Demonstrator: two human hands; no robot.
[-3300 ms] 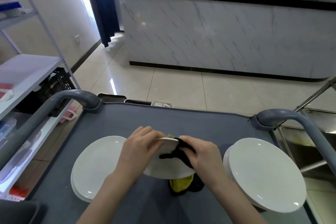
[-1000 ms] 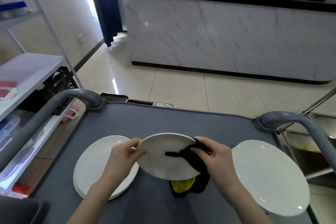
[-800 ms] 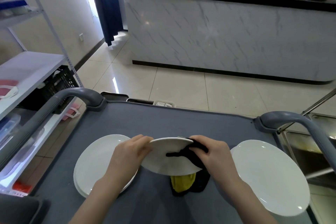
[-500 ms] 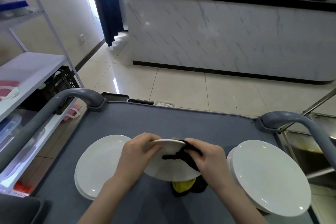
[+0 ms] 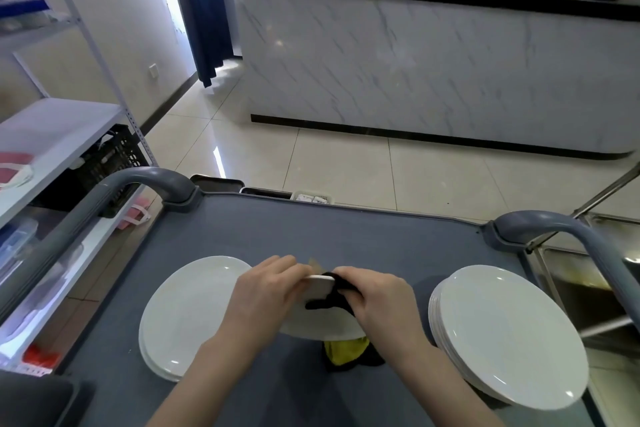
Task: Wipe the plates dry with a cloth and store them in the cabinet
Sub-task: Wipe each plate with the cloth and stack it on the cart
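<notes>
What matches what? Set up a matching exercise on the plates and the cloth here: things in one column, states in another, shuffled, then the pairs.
Things
1. held plate
2. cloth
3. left pile
4. right pile

States
A. the taller pile of plates
B. black and yellow
C. tilted, raised above the cart
D. the lower pile of plates

Pairs: 1-C, 2-B, 3-D, 4-A

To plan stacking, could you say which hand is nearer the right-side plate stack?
Right: the right hand is just left of the stack; the left hand is farther left.
</notes>
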